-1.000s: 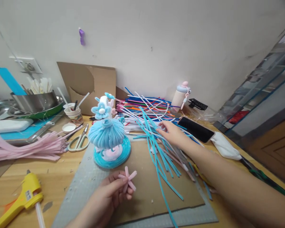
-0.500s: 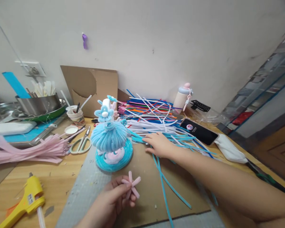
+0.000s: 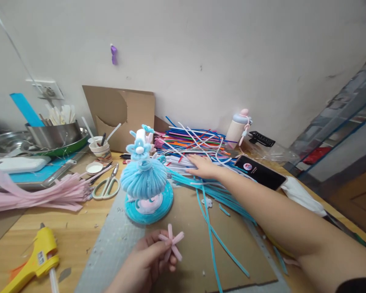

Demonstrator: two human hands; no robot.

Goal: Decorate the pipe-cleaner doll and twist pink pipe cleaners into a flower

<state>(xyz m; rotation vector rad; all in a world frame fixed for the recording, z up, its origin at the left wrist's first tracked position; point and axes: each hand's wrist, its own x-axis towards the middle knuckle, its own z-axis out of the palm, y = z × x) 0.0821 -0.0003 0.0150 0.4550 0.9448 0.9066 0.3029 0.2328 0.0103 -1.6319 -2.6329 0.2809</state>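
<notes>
Between thumb and fingers, my left hand (image 3: 152, 254) pinches a small pink star-shaped flower of pipe cleaner (image 3: 178, 237) above the cardboard sheet (image 3: 186, 272). My right hand (image 3: 203, 167) reaches across to the pile and lies with fingers stretched on the white pipe cleaners (image 3: 174, 160). Beneath its wrist run the turquoise pipe cleaners (image 3: 186, 180), two of them trailing crossed toward me. A light-blue fuzzy dress-shaped figure (image 3: 144, 178) with flowers on top stands on a round turquoise base (image 3: 164, 207), left of my right hand.
At left lie a yellow glue gun (image 3: 45, 248), scissors (image 3: 108, 187) and pink strips (image 3: 49, 193). Paper cups (image 3: 100, 150) and a steel pot (image 3: 56, 136) stand behind. A bottle (image 3: 235, 130) and phone (image 3: 260, 173) are at back right. A wall closes the back.
My right hand has moved from the turquoise pipe cleaners farther back onto the white ones. The turquoise bundle now shows more fully beneath my forearm. My left hand still holds the pink flower.
</notes>
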